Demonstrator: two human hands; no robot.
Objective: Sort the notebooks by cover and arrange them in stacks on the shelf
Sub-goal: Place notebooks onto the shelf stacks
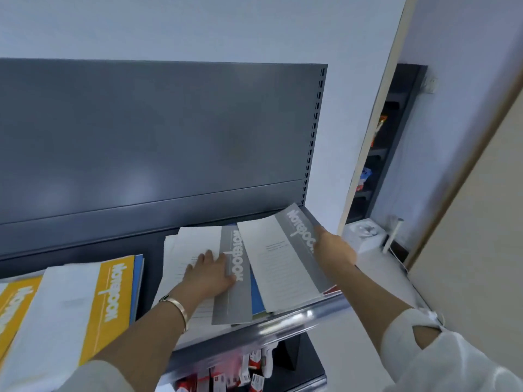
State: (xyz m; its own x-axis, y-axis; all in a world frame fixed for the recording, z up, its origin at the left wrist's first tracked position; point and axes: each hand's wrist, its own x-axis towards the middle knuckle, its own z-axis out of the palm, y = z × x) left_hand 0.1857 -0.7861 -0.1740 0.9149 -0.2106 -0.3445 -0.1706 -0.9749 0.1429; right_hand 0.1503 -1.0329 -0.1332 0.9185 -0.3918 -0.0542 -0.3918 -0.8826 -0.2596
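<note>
Yellow covers are seen at the far left, where a yellow stack (113, 292) lies flat on the shelf (283, 321), with a blue cover (139, 267) showing just under its right edge. A dark gap is left between this stack and the grey pile (233, 304), which is loosely fanned and not squared, a second blue notebook (256, 298) peeping out within it.

The left hand (209, 274) is laid flat on the pile, fingers straight. The pile is pressed down and nothing is gripped. Just to the right, a grey notebook (271, 258) is held tilted over the pile. Its right edge is raised and its left edge overlaps the pile.

The right hand (334, 247) is closed on that raised right edge, about midway along the grey band. How the fingers lie underneath cannot be made out. The notebook thus lies wholly to the left of the grip, reaching across towards the flat hand.

These notebooks are judged to be thin, light and flexible, with smooth covers that would slide readily over one another. A one-sided hold may let the free side sag. A grip along the stiffer spine edge is advised, with the pile steadied from above while a single cover is drawn out.
</note>
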